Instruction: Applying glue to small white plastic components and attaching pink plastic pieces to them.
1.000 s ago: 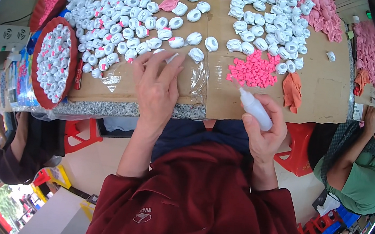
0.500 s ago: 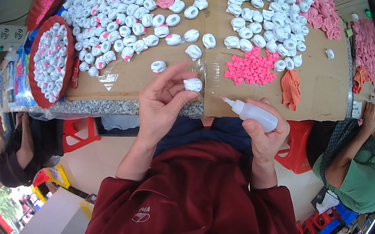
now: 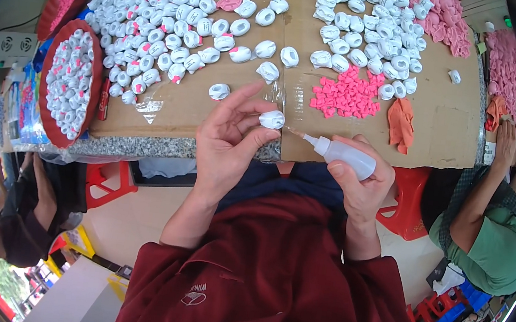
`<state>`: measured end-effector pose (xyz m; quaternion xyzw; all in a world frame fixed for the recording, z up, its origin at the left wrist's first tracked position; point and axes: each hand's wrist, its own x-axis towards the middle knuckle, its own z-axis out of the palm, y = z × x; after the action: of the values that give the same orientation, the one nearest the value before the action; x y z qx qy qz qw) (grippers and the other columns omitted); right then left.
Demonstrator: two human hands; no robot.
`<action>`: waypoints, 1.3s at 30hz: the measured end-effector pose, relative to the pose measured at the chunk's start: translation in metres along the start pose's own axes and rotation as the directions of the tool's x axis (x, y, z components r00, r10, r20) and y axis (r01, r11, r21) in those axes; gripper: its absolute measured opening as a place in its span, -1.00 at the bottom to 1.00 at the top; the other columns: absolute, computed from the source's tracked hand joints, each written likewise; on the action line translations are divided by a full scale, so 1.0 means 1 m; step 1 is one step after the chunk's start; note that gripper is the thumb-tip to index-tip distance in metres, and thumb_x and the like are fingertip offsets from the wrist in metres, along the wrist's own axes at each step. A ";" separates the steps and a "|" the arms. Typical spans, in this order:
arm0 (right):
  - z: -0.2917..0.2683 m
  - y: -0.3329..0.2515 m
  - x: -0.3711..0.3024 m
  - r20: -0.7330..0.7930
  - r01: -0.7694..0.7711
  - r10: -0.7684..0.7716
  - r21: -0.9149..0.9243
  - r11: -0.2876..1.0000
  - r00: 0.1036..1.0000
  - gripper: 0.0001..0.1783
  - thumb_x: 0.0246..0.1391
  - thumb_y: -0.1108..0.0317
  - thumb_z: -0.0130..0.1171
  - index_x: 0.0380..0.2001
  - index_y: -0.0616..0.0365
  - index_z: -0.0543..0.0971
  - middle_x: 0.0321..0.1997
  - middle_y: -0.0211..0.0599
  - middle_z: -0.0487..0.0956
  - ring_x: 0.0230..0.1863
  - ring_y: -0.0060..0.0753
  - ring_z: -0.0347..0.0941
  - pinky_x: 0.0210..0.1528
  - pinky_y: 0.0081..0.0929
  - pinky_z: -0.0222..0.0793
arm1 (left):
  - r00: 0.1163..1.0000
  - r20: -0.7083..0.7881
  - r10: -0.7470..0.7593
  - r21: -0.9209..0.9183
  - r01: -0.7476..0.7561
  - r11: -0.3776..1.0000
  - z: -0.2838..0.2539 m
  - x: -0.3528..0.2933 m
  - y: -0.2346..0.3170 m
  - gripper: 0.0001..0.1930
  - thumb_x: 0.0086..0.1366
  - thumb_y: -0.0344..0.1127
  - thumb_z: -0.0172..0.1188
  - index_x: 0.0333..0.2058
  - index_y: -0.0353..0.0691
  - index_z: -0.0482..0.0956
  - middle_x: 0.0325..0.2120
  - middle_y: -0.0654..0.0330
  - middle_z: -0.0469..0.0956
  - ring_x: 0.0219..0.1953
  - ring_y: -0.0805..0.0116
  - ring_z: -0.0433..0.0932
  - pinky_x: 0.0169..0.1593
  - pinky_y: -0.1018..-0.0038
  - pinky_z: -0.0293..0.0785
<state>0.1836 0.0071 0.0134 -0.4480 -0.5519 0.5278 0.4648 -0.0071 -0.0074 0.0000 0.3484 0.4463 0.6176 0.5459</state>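
At the left edge of the table, a blue package [image 3: 27, 108] with coloured print lies partly under a red round tray [image 3: 89, 96]. This tray is full of small white pieces. A second red tray [image 3: 51, 2], farther away, holds pink pieces. A flattened brown cardboard sheet [image 3: 442, 126] covers the table top, and many white pieces lie spread on it, with a heap of small pink pieces [image 3: 348, 96] near the middle.

The left hand [image 3: 229, 139] pinches one small white piece [image 3: 271, 119] between thumb and fingertips, just above the near edge of the cardboard; the other fingers are spread open. The piece is rounded and plain white on the side that shows.

The right hand [image 3: 359, 187] is closed around a white squeeze bottle [image 3: 344, 155]. The thin nozzle of the bottle points left and ends just beside the white piece; I cannot tell if it touches.
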 end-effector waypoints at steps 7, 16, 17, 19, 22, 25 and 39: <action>0.000 0.000 0.000 -0.003 0.001 -0.001 -0.007 1.000 1.000 -0.62 -0.20 0.38 0.31 -0.28 0.39 0.53 -0.52 -0.38 0.43 -0.47 -0.61 0.25 -0.45 -0.70 0.11 | 1.000 -0.016 0.002 -0.018 -0.002 1.000 -0.002 -0.001 -0.001 -0.47 0.02 -0.75 0.10 0.03 -0.39 0.27 -0.21 0.04 0.44 -0.18 0.37 0.47 -0.11 0.51 0.48; 0.005 0.008 0.010 -0.039 0.071 -0.074 -0.075 0.995 0.997 -0.62 -0.24 0.57 0.27 -0.23 0.30 0.49 -0.27 -0.26 0.50 -0.25 -0.46 0.40 -0.19 -0.55 0.30 | 1.000 0.001 -0.017 0.007 0.017 1.000 -0.006 -0.012 0.000 -0.71 0.03 -0.73 0.13 -0.21 -0.47 0.46 -0.16 0.08 0.42 -0.15 0.36 0.48 -0.09 0.52 0.48; 0.006 0.011 0.014 0.043 0.209 -0.205 -0.228 0.951 0.978 -0.60 -0.27 0.60 0.26 -0.23 0.29 0.49 -0.25 -0.28 0.49 -0.22 -0.44 0.39 -0.15 -0.51 0.31 | 0.998 -0.009 -0.066 0.027 0.066 0.997 -0.008 -0.015 0.000 -0.70 0.03 -0.73 0.13 -0.20 -0.47 0.46 -0.14 0.06 0.41 -0.15 0.36 0.48 -0.10 0.52 0.48; 0.013 0.012 0.018 0.064 0.281 -0.276 -0.351 0.893 0.959 -0.62 -0.26 0.61 0.23 -0.25 0.25 0.50 -0.24 -0.28 0.49 -0.20 -0.41 0.37 -0.14 -0.54 0.28 | 0.993 -0.015 -0.115 0.045 0.116 0.992 -0.009 -0.020 -0.003 -0.70 0.03 -0.73 0.13 -0.20 -0.47 0.46 -0.12 0.05 0.40 -0.16 0.36 0.48 -0.10 0.52 0.49; 0.024 0.019 0.018 0.007 0.209 -0.221 -0.354 0.911 0.975 -0.65 -0.23 0.56 0.25 -0.26 0.23 0.50 -0.26 -0.31 0.49 -0.23 -0.45 0.38 -0.19 -0.58 0.28 | 0.997 0.027 -0.071 0.048 0.070 0.996 -0.008 -0.022 -0.006 -0.70 0.03 -0.73 0.13 -0.20 -0.46 0.47 -0.13 0.05 0.41 -0.17 0.37 0.49 -0.12 0.54 0.49; 0.020 0.009 0.017 -0.003 0.165 -0.175 -0.311 0.936 0.985 -0.66 -0.22 0.54 0.26 -0.25 0.23 0.51 -0.28 -0.33 0.48 -0.24 -0.47 0.38 -0.21 -0.57 0.28 | 0.995 0.032 -0.097 -0.008 0.098 0.995 -0.006 -0.022 -0.006 -0.71 0.05 -0.70 0.13 -0.19 -0.45 0.47 -0.12 0.04 0.41 -0.17 0.38 0.49 -0.12 0.56 0.48; -0.004 0.009 0.032 0.110 0.272 -0.285 -0.729 0.628 0.952 -0.78 -0.28 0.51 0.26 -0.41 0.14 0.59 -0.46 -0.36 0.45 -0.37 -0.33 0.31 -0.35 -0.44 0.23 | 0.980 0.083 -0.183 -0.054 0.188 0.981 0.003 -0.026 -0.007 -0.72 0.07 -0.67 0.13 -0.18 -0.42 0.44 -0.17 0.07 0.48 -0.17 0.41 0.49 -0.08 0.56 0.43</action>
<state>0.1827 0.0400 0.0054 -0.5104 -0.7758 0.1789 0.3248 0.0027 -0.0328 -0.0035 0.3121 0.4361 0.5633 0.6285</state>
